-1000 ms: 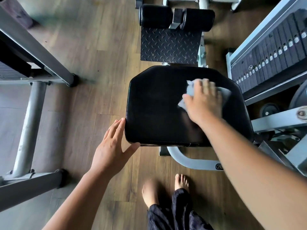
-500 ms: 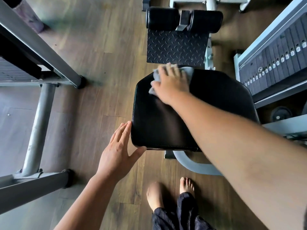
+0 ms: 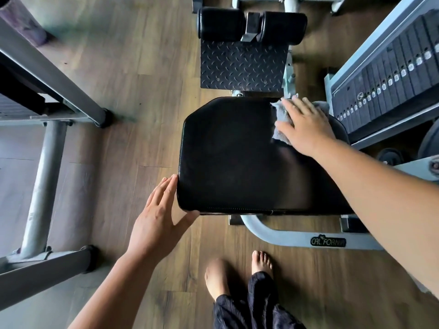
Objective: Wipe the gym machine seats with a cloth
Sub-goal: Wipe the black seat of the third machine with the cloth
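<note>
Right hand [image 3: 306,125] presses flat on crumpled grey cloth [image 3: 281,115], likely limp, best palm-pinned, at far-right corner of black padded seat [image 3: 237,157]; straight-fingered left hand [image 3: 156,214] touches near-left corner.

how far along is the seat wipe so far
Done: over the last second the cloth swept the far edge of the seat, left and back. In hand: the right hand presses it on the far right corner while the left hand rests against the near left corner. Left: probably the middle and near half.
</note>
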A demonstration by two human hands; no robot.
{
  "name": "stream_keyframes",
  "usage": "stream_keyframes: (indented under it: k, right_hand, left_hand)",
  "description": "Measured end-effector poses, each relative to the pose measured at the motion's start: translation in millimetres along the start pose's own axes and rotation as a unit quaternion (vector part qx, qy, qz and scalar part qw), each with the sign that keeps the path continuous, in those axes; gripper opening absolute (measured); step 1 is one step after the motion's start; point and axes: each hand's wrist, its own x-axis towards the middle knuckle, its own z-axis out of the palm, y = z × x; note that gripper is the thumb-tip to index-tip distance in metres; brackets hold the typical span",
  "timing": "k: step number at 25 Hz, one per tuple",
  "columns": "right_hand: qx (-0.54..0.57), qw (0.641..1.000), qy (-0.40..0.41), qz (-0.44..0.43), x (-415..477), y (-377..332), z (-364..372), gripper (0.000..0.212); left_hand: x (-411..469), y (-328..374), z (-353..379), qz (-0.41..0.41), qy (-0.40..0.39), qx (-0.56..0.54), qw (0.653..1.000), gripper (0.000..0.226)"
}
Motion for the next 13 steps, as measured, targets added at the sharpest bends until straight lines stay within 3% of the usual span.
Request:
stream_keyframes:
  k: [6, 9, 13]
  right_hand:
    - [-0.021, 0.994, 0.008, -0.106, -158, 45, 17, 0.070]
    - [-0.017, 0.999, 0.005, -0.035, -109, 51, 9, 0.071]
    - [0.001, 0.996, 0.047, 0.072, -11, -35, 8, 0.068]
  left_hand:
    - [0, -1, -1, -0.001, -0.008, 0.000, 1.000, 0.094]
    - [1, -2, -1, 0.001, -0.008, 0.004, 1.000, 0.094]
    - [-1, -1, 1, 0.003, 0.004, 0.004, 1.000, 0.092]
